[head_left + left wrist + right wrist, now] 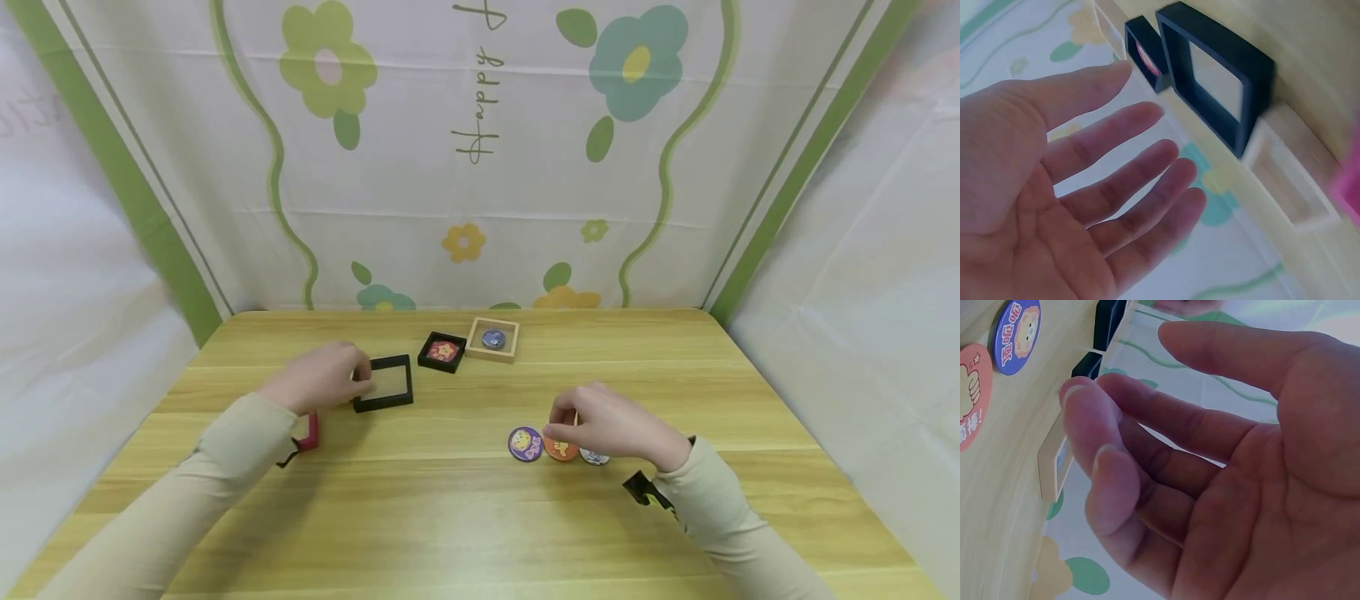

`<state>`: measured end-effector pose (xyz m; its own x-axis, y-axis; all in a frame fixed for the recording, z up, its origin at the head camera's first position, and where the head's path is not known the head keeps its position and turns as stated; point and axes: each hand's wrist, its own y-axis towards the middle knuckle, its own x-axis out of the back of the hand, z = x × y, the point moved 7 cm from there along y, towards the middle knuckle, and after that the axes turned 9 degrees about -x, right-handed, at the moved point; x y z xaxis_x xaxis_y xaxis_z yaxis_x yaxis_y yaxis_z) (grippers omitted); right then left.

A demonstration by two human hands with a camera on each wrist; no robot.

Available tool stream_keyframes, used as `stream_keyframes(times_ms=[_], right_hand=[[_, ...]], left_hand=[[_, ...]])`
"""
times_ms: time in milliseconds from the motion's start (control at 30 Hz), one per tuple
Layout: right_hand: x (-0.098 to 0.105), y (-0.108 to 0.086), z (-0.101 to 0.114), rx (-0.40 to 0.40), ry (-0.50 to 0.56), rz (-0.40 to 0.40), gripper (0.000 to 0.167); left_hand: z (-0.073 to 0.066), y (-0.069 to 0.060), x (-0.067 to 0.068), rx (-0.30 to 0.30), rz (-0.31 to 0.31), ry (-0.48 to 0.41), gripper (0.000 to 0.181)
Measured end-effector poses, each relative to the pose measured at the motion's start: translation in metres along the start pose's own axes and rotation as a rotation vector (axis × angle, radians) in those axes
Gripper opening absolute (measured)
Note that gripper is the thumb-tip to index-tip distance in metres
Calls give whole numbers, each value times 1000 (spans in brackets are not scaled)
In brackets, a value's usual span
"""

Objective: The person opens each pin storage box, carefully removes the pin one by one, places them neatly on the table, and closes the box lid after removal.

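Nearest stuff on my feed is a row of round badges on the right of the desk (450, 525): white badge (595, 458) rightmost and partly covered, then orange badge (560, 451), then purple badge (525, 444). They look thin, so I'd come in low, pinch one by its rim and not drag its neighbour. My right hand (611, 421) hangs over them, thumb clear of the bent fingers, nothing pinched.

Over left, a pinkish-red frame (312, 433) peeks out past my left sleeve (202, 475). A bit farther is the big black frame (384, 404). I'd steady it by the edges and stay off that clear-looking middle. My left hand (326, 375) is at its left side, fingers apart and holding nothing; can't tell if they touch it. The wrist view shows a pale wood frame (1310, 156) between the black and pink ones.

Farthest: small black frame (438, 365) with a red badge (443, 351), and right of it a wooden frame (491, 357) with a blue badge (493, 339). I'd steer clear of both.
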<state>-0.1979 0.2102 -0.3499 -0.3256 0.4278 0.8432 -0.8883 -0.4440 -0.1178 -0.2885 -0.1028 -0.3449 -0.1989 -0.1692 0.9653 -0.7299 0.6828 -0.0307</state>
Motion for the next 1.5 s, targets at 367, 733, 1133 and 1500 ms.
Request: stream_keyframes(times_ms=[367, 733, 1133, 1500], right_hand=[[2, 4, -5, -32, 0, -8, 13], [3, 13, -3, -9, 3, -68, 12], [31, 42, -1, 24, -13, -267, 15], [46, 98, -20, -21, -181, -262, 79]], left_hand=[[-45, 32, -7, -55, -142, 0, 22], [-75, 13, -9, -77, -545, -351, 27], [-95, 4, -42, -10, -429, -639, 29], [-112, 7, -50, -55, -293, -566, 32]])
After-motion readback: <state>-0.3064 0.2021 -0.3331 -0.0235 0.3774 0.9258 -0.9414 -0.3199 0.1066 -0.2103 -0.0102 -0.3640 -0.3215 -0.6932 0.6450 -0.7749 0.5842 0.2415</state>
